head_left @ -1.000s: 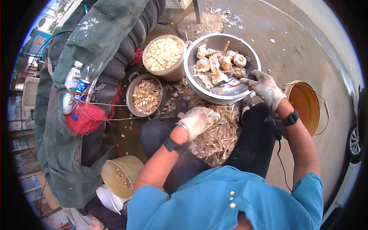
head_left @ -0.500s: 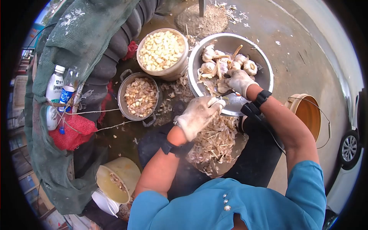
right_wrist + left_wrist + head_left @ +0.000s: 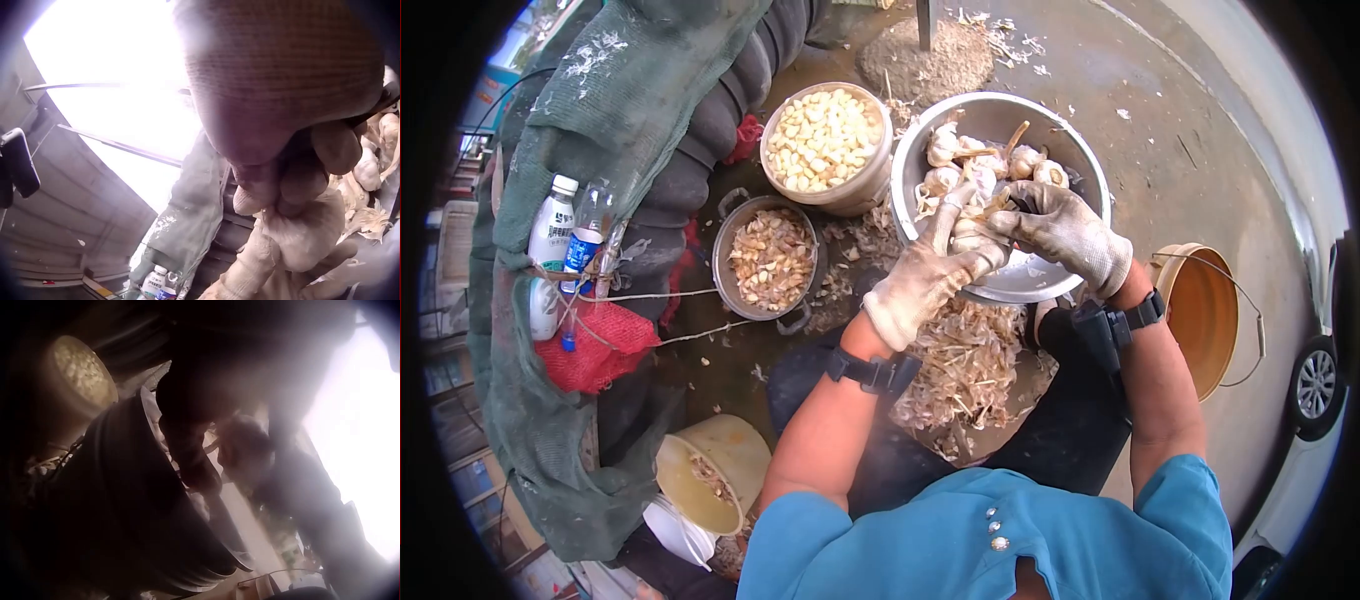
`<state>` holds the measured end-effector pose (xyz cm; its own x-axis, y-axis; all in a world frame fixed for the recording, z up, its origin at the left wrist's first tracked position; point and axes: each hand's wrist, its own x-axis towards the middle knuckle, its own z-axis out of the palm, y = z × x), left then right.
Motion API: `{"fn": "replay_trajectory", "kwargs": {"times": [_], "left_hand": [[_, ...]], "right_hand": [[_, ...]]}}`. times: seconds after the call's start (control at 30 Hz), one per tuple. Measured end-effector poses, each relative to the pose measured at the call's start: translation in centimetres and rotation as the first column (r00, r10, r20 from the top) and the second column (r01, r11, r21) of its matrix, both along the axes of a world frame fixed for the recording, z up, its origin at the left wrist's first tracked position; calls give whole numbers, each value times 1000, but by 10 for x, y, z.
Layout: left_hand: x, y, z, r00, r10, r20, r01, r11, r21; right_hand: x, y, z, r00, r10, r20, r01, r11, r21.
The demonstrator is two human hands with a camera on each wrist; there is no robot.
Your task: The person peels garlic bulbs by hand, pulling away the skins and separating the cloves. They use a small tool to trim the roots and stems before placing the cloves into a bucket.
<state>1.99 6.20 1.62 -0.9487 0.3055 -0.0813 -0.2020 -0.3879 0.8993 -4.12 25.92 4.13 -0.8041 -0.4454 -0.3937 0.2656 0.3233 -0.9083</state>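
Observation:
Over the near side of a metal basin (image 3: 1103, 215), both gloved hands meet at a garlic bulb (image 3: 309, 234). My left hand (image 3: 928, 285) holds the bulb from below and the left, its fingers around it. From the right, my right hand (image 3: 1078, 238) curls over it, fingertips touching the bulb's top in the right wrist view. Within that curled hand sits a small knife, its dark handle (image 3: 375, 112) partly showing and its blade hidden. Several whole garlic bulbs (image 3: 1026, 160) with dry stems lie in the basin. The left wrist view is dark and hazy.
Left of the basin stand a bucket of peeled cloves (image 3: 825, 135) and a pot of unpeeled cloves (image 3: 770, 258). Garlic skins (image 3: 965, 370) are heaped between the legs. An orange-lined bucket (image 3: 1200, 320) lies tipped at right; a pale yellow bucket (image 3: 740, 455) is at lower left.
The right hand, with the knife, first reached left into the basin, then drew back toward me. My left hand has moved up and right to the basin and now holds a garlic bulb.

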Motion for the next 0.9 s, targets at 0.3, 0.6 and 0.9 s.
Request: {"fn": "replay_trajectory", "kwargs": {"times": [0.3,0.6,0.9], "left_hand": [[-10,-5,-7,984,102,146,-133,966,222],[-14,-6,-4,954,269,133,-298,897,326],[-16,-5,6,922,364,127,-386,868,311]], "right_hand": [[12,-26,2,903,-167,396,390,707,-590],[6,-37,-10,840,43,541,488,377,-787],[10,-47,4,968,-232,94,250,908,-336]]}}
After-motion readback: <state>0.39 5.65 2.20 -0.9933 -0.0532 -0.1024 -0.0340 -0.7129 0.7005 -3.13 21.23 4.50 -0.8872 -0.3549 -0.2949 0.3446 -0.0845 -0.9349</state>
